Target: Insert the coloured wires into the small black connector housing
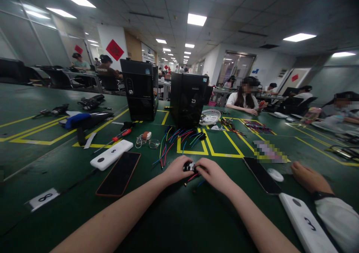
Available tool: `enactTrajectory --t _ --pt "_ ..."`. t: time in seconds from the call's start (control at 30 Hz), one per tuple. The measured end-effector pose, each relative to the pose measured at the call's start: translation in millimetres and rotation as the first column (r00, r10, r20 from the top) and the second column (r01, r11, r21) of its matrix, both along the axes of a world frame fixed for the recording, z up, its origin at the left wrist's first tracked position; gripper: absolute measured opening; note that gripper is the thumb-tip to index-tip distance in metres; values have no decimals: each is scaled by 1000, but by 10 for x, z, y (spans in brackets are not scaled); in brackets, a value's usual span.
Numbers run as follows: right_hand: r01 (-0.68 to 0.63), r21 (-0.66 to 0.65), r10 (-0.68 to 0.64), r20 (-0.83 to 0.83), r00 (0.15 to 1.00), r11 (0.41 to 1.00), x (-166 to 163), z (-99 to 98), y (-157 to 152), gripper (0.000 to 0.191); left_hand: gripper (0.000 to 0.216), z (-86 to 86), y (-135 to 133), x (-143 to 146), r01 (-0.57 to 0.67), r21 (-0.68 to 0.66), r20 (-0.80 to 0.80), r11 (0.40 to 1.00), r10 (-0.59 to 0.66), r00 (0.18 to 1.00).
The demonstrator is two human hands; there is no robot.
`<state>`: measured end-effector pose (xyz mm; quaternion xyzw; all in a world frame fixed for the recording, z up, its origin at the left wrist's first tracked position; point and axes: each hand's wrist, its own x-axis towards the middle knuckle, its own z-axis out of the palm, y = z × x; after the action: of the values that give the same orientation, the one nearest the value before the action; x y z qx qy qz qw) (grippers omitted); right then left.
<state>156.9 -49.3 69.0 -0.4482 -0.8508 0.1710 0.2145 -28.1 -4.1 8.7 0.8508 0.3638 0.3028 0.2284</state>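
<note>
Between my two hands is a small black-and-white part (190, 166), partly covered by my fingers. My left hand (179, 167) is closed round its left side. The fingers of my right hand (210, 170) pinch its right side. Short red wires (193, 176) and a blue wire (201, 184) show just below it, near my right fingers; whether they join the part I cannot tell. Just beyond my hands lie loose red, blue and green wires (182, 134) in bunches on the green table (179, 215).
Two black computer towers (138, 90) stand ahead. On the left lie a phone (119, 174), a white power bank (112, 155), a screwdriver (122, 134) and glasses (154, 144). A co-worker's hand (310, 176) rests at right, near another phone (260, 174). A white basket (210, 116) sits farther back.
</note>
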Motion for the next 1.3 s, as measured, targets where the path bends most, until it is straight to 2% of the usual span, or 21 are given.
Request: enactTrajectory --t 0.1,0.17,0.3,0.4,0.63,0.8,0.93,1.13,1.3 --pt "-76 -69 85 153 985 995 -21 31 -109 22 41 -22 12 7 -35 5 58 999 35 998" --pt "-75 -67 89 250 964 995 -52 15 -162 32 45 -32 19 7 -58 -1 76 998 58 995" --pt "-20 -17 25 411 911 1000 -77 -45 -223 50 47 -34 18 0 -86 -11 84 996 86 993" --pt "39 29 -48 491 870 999 -82 -94 -221 46 46 -29 11 -2 -90 -7 76 996 90 993" --pt "101 24 -98 520 848 995 -158 -147 -189 26 45 -34 6 -3 -94 7 76 996 93 993" --pt "62 66 -87 501 861 996 -185 -179 -206 29 45 -44 17 -5 -110 36 88 993 106 990" --pt "97 42 -105 514 851 994 -204 -205 -202 34 45 -24 14 -7 -145 43 63 989 142 988" --pt "55 28 -62 495 867 998 -223 -184 -206 36 45 12 -6 -10 -171 -19 28 985 171 985" --pt "134 49 -138 561 816 990 -253 -172 -234 34 43 3 0 -4 -168 -31 29 985 169 985"
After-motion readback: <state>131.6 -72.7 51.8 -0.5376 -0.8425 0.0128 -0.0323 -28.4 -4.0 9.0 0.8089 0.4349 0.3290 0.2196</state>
